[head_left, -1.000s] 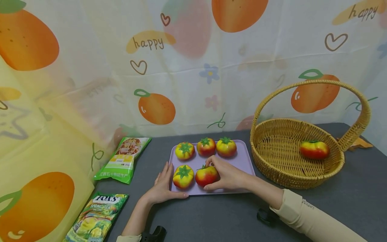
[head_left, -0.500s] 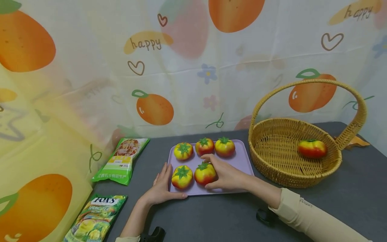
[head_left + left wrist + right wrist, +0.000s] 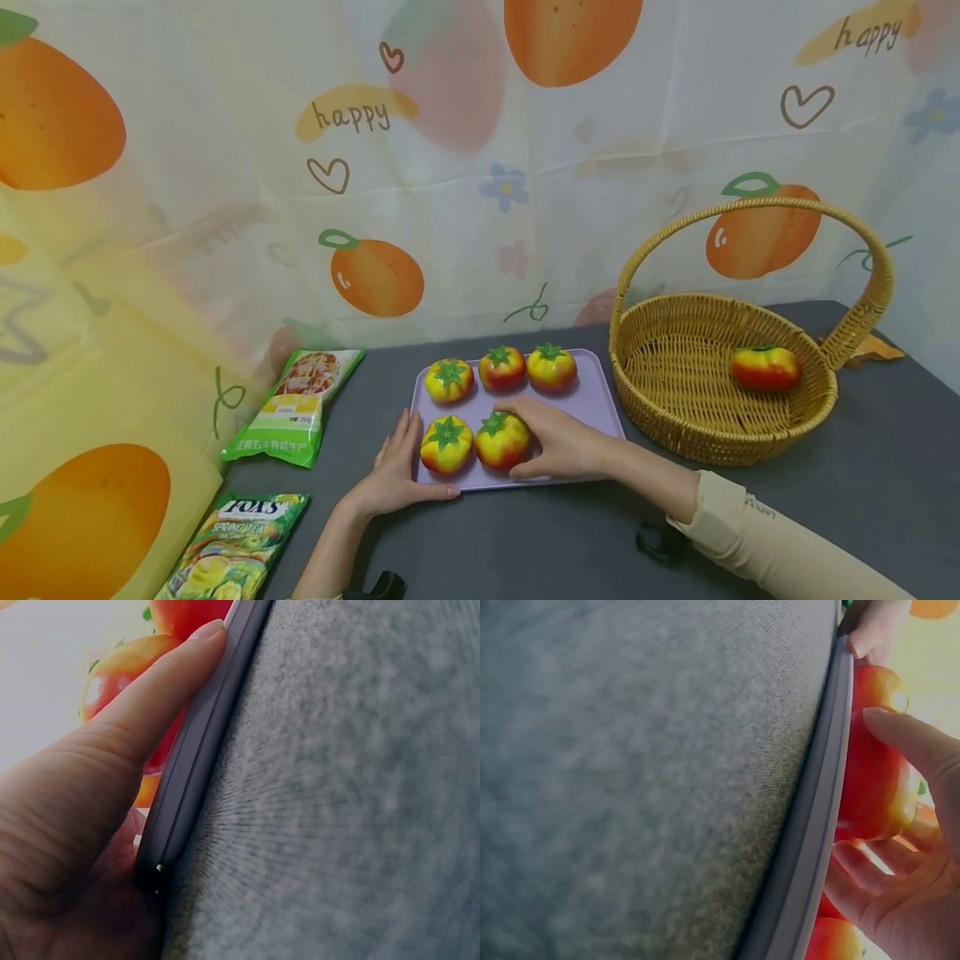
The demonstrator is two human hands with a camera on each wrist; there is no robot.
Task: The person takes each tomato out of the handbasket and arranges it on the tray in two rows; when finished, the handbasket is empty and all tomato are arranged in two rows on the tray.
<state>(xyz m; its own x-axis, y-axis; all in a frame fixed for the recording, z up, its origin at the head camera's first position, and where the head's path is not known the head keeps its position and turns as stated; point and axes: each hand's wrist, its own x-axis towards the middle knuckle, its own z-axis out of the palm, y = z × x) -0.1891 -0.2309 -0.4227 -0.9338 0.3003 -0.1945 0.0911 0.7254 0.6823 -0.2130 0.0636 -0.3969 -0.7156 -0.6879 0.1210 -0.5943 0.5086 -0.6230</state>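
Note:
In the head view a lilac tray [image 3: 600, 417] holds several red-and-yellow tomatoes with green star-shaped tops. My right hand [image 3: 566, 442] curls round the front tomato [image 3: 501, 442], which stands upright on the tray. In the right wrist view the thumb [image 3: 904, 735] lies against that tomato [image 3: 877, 780], fingers on its other side. Beside it is another front tomato [image 3: 446, 446]. Three more, one of them a tomato [image 3: 502, 369], stand along the back. My left hand [image 3: 386, 479] rests at the tray's front left corner, fingers straight along its side, thumb on the front rim.
A wicker basket [image 3: 637, 400] with a tall handle stands to the right, with one tomato [image 3: 765, 368] lying in it. At the left are a green-and-white food packet [image 3: 296, 408] and a green Fox's candy bag [image 3: 232, 546]. A fruit-print cloth [image 3: 450, 192] hangs behind the table.
The tomato in my right hand has turned from tilted to upright, its green top now facing up. My left hand stays at the tray's corner. The head view has shifted slightly.

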